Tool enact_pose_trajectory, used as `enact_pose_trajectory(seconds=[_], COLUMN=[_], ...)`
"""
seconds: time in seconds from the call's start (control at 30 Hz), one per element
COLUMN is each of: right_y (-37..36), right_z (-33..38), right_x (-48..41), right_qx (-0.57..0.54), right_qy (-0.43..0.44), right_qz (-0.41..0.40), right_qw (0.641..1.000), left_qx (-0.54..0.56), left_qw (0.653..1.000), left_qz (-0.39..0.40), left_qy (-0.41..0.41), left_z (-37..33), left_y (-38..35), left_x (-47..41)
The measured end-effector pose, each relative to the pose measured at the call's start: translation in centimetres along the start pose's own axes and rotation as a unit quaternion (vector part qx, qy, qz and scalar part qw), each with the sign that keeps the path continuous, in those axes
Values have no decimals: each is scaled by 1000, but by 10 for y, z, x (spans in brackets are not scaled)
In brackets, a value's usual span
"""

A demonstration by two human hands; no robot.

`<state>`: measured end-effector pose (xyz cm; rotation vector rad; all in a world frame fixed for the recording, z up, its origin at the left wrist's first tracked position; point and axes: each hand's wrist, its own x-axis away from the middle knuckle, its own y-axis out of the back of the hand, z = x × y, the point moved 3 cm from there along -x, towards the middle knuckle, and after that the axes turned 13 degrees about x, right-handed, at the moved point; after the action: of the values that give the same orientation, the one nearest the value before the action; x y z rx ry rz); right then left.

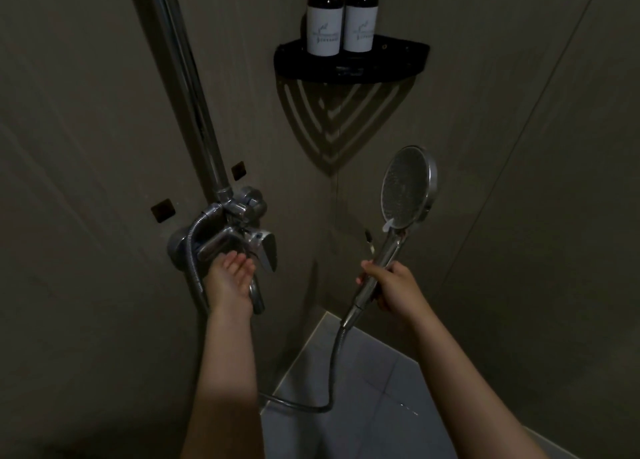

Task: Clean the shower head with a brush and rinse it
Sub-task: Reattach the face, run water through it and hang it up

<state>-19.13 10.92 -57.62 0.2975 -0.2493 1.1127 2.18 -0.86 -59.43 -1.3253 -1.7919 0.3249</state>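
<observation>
- Shower head (408,188) is standing upright in mid-air at right, near the wall corner, its nozzle face looking toward the camera.
- Right hand (391,287) is grasping its chrome handle, fingers and thumb wrapping round the shaft (just above the hose joint).
- Hose (332,365) is hanging from the handle and looping over the floor tiles (381,382).
- Left hand (230,275) is lying released, palm up, fingers loosely extended under the mixer-tap lever (266,251); actual contact cannot be told.
- Dark bottles (323,19) are standing on the corner shelf (349,67) above.

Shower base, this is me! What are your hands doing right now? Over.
Left hand open, fingers at tap lever. Right hand grips shower head by its handle, held upright. Hose loops below, nothing blocking.
</observation>
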Motion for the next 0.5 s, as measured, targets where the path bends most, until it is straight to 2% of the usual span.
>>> enact_pose_trajectory(seconds=[0.17, 0.5], right_y=[8, 53], right_z=[-10, -32], right_x=[-1, -4], right_qx=[34, 87], right_qy=[13, 22], right_qz=[-41, -151], right_qw=[998, 984], left_qx=[-86, -179], left_qw=[994, 978], left_qz=[44, 80], left_qy=[56, -67], left_z=[29, 47], left_y=[4, 4], left_x=[9, 18])
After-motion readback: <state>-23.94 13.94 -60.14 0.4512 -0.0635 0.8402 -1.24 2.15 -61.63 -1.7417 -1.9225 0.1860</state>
